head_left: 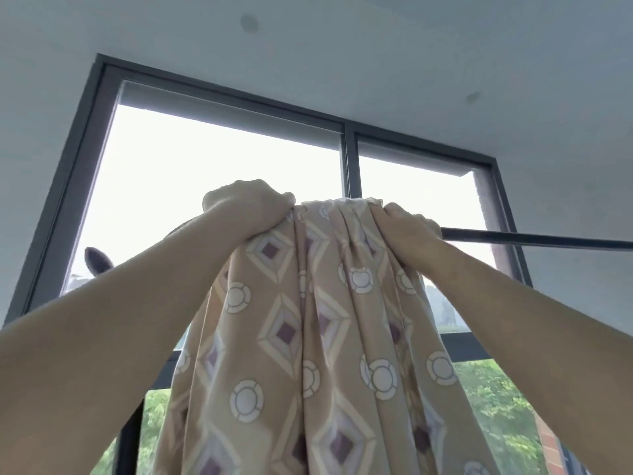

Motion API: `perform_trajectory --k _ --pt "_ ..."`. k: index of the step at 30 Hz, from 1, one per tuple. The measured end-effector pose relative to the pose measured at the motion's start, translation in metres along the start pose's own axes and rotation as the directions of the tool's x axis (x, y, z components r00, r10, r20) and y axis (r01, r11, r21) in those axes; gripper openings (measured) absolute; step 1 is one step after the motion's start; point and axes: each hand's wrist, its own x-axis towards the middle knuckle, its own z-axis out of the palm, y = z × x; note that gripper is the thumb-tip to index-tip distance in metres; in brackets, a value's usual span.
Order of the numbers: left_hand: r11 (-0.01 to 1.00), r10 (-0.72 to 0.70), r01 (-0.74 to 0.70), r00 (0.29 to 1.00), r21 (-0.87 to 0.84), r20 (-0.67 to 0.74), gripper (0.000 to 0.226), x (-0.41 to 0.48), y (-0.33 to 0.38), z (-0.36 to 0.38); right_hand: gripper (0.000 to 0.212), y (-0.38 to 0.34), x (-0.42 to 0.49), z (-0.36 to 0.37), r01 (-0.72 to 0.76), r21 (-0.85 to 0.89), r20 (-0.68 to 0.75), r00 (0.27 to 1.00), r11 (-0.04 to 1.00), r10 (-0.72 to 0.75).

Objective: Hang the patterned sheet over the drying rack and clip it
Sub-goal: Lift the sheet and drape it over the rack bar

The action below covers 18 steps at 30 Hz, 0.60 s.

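Observation:
A tan patterned sheet (pixel 308 337) with purple diamonds and white circles hangs bunched in folds from a dark horizontal rack bar (pixel 534 238) overhead. My left hand (pixel 246 207) grips the bunched top of the sheet at its left side. At the sheet's right side, my right hand (pixel 407 231) clutches the fabric against the bar. The bar shows only to the right of my right hand; the stretch under the sheet is hidden. No clip is in view.
A large window with a dark frame (pixel 351 159) fills the wall behind, bright sky above and green trees (pixel 507 406) below. A dark rounded object (pixel 96 262) pokes up at the left behind my forearm. White ceiling overhead.

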Motion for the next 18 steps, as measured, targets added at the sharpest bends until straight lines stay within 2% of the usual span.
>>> perform_trajectory --k 1,3,5,7,9,12,15,18 --pt "1.0 0.001 -0.001 0.999 0.001 -0.032 0.048 -0.006 -0.004 0.002 0.052 0.004 -0.01 0.002 0.053 -0.017 -0.058 0.997 0.998 -0.054" --pt "0.999 0.041 -0.041 0.993 0.004 -0.108 0.049 -0.022 -0.012 0.013 0.047 0.007 -0.028 0.007 0.12 0.149 -0.12 0.987 0.981 -0.102" --pt "0.992 0.118 -0.126 0.969 -0.024 -0.215 0.053 -0.042 -0.017 0.024 0.038 0.006 -0.042 0.011 0.099 0.406 -0.11 0.992 0.908 -0.059" --pt "0.958 0.187 -0.235 0.947 -0.167 -0.261 0.056 -0.062 -0.025 0.041 0.028 0.003 -0.059 0.012 0.013 0.574 -0.041 0.999 0.819 0.013" --pt "0.86 0.162 -0.24 0.965 -0.451 -0.204 0.064 -0.086 -0.035 0.058 0.022 0.006 -0.078 0.014 -0.108 0.638 0.055 0.994 0.762 0.094" --pt "0.668 0.042 -0.069 0.998 -0.741 -0.055 0.067 -0.119 -0.048 0.076 0.026 0.016 -0.103 0.019 -0.208 0.644 0.115 0.978 0.736 0.176" --pt "0.501 -0.005 0.11 0.992 -0.858 0.124 0.048 -0.138 -0.062 0.083 0.038 0.025 -0.123 0.02 -0.306 0.679 0.244 0.951 0.668 0.188" --pt "0.373 0.062 0.254 0.953 -0.893 0.297 0.047 -0.142 -0.069 0.082 0.041 0.033 -0.126 0.019 -0.375 0.717 0.333 0.925 0.588 0.184"
